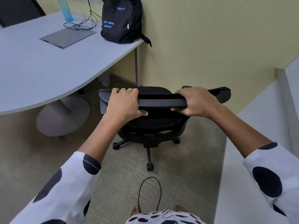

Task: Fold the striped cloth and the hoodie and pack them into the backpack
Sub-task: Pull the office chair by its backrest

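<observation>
Backpack (120,20) stands upright on desk (40,65), logo facing camera.

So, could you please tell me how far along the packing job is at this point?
Nothing looks packed yet. The backpack stands upright on the desk, and no striped cloth or hoodie is in view. Both hands, left and right, grip the top of the office chair. All folding and packing remains.
</observation>
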